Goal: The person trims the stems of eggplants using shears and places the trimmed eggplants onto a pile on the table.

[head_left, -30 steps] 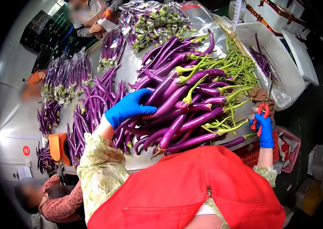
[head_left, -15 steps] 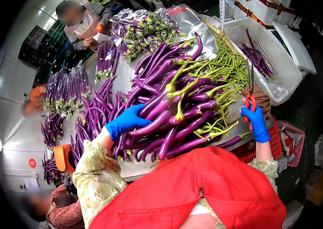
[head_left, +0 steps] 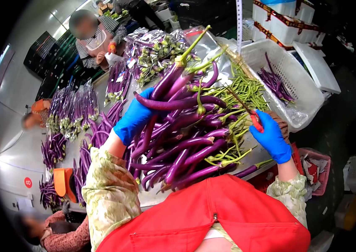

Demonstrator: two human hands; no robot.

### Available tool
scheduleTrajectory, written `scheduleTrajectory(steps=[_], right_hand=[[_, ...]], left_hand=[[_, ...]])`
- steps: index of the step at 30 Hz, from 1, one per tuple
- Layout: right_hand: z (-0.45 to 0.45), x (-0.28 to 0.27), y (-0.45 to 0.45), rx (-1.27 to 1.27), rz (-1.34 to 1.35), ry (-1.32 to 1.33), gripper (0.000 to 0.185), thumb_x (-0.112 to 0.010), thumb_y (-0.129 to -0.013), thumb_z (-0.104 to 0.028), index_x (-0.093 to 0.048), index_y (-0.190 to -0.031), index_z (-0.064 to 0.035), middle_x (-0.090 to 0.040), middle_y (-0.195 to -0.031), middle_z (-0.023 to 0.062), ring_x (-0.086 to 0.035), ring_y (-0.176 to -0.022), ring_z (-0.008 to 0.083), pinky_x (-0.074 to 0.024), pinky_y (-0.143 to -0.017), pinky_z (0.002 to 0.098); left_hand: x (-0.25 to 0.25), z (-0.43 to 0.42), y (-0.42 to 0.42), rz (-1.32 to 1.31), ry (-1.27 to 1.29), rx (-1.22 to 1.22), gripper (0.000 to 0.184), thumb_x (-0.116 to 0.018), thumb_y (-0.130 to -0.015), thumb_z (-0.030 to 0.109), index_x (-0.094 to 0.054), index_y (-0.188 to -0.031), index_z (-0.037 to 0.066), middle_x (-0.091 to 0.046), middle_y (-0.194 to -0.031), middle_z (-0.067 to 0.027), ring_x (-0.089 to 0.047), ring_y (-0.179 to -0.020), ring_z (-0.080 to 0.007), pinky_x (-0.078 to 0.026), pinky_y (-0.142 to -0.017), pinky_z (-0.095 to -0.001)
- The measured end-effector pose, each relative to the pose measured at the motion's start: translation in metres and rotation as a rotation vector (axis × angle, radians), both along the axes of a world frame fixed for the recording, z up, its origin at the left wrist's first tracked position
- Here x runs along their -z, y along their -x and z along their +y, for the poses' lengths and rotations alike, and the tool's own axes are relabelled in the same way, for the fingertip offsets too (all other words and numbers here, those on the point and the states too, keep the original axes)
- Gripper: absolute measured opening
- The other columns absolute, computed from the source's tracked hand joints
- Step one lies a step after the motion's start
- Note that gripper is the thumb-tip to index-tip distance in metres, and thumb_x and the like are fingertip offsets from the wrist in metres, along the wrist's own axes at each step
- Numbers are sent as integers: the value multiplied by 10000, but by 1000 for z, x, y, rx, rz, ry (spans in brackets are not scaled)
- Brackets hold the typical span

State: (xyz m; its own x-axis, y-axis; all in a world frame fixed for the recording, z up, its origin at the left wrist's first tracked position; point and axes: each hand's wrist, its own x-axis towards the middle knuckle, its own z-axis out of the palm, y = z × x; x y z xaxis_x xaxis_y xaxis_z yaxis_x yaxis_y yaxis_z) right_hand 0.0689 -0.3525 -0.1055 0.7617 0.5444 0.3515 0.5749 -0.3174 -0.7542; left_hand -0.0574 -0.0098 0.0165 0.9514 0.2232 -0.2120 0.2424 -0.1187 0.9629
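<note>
Gloved in blue, my left hand (head_left: pixel 135 115) is wrapped round several purple eggplants (head_left: pixel 167 82), lifted above the pile with their green stems pointing up. One more eggplant (head_left: pixel 178 103) lies across them. My right hand (head_left: pixel 271 136), also blue-gloved, grips red-handled scissors (head_left: pixel 256 119) at the right of the pile, blades pointing up and left. The eggplant pile (head_left: pixel 199 155) lies below and between both hands on the metal table (head_left: pixel 146 196). Cut green stems (head_left: pixel 245 90) are heaped behind the scissors.
Bagged eggplants (head_left: pixel 155 52) lie at the back and left. A white basket (head_left: pixel 308 88) with thin eggplants stands at the right, near a pink basket (head_left: pixel 323 185). One person (head_left: pixel 98 40) stands across the table, another (head_left: pixel 64 235) at lower left. An orange object (head_left: pixel 63 182) is at the left.
My left hand has risen, lifting the eggplants clear of the pile with their stems turned upward. My right hand has moved left, and the scissors now tilt toward the eggplants.
</note>
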Motion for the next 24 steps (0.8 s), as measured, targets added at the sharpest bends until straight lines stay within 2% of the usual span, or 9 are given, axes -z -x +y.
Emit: scheduleTrajectory(steps=[4,5,7,8,11,15,18,22,24], right_hand=[[15,-23,-8,-56,93,-2,457,-643,-775,-142,-506,-1186,5,-599,-980,191,-614,-873,320,-478,-761,363],[20,-33,-6,-70,69,22,463,-642,-778,-168,-505,-1181,15,-603,-987,202,-609,-890,336,-474,-777,375],[29,-37,-8,-73,82,30,494,-652,-786,-167,-484,-1207,29,-602,-994,172,-591,-895,245,-462,-800,335],[32,-38,-9,-79,88,34,510,-657,-789,-167,-474,-1220,36,-601,-998,157,-582,-897,200,-456,-812,315],[38,-40,-12,-102,138,-17,452,-643,-799,-177,-492,-1165,41,-591,-925,136,-551,-811,180,-455,-753,314],[37,-38,-7,-92,244,-64,393,-627,-808,-174,-501,-1112,41,-557,-853,121,-506,-747,159,-444,-696,308],[32,-29,-9,-66,218,-23,358,-615,-813,-166,-501,-1087,33,-525,-798,121,-476,-696,164,-432,-657,315],[24,-14,-12,-12,154,85,366,-601,-812,-151,-489,-1117,17,-528,-775,151,-504,-672,198,-438,-646,323],[22,-16,-10,-5,140,48,330,-596,-793,-141,-505,-1078,-4,-551,-798,191,-544,-685,297,-440,-633,370]], left_hand=[[9,-7,-15,-63,55,51,441,-672,-805,59,-519,-1214,-1,-616,-1070,-84,-625,-870,-160,-531,-769,-288],[15,-2,-19,-76,-68,117,439,-678,-796,51,-523,-1204,-4,-620,-1056,-87,-628,-863,-162,-533,-764,-289],[19,3,-22,-101,-313,240,436,-691,-778,34,-530,-1182,-10,-626,-1028,-91,-633,-848,-166,-536,-754,-290],[19,-1,-19,-34,-219,211,426,-696,-770,28,-535,-1163,-12,-629,-1011,-95,-637,-845,-171,-536,-756,-294],[-6,-30,-17,114,30,142,355,-700,-759,14,-548,-1078,-22,-641,-934,-114,-654,-828,-201,-539,-759,-302],[-1,-33,-20,173,102,203,349,-683,-771,7,-537,-1086,-26,-641,-926,-125,-661,-826,-214,-553,-745,-311],[3,-33,-23,184,129,190,362,-689,-768,13,-536,-1092,-29,-640,-935,-131,-662,-826,-217,-556,-741,-311],[3,-37,-21,151,35,172,387,-692,-766,18,-533,-1115,-27,-638,-947,-128,-659,-826,-213,-555,-743,-311],[7,-34,-22,145,-24,172,400,-693,-766,23,-530,-1128,-27,-638,-955,-123,-652,-822,-197,-549,-748,-308]])
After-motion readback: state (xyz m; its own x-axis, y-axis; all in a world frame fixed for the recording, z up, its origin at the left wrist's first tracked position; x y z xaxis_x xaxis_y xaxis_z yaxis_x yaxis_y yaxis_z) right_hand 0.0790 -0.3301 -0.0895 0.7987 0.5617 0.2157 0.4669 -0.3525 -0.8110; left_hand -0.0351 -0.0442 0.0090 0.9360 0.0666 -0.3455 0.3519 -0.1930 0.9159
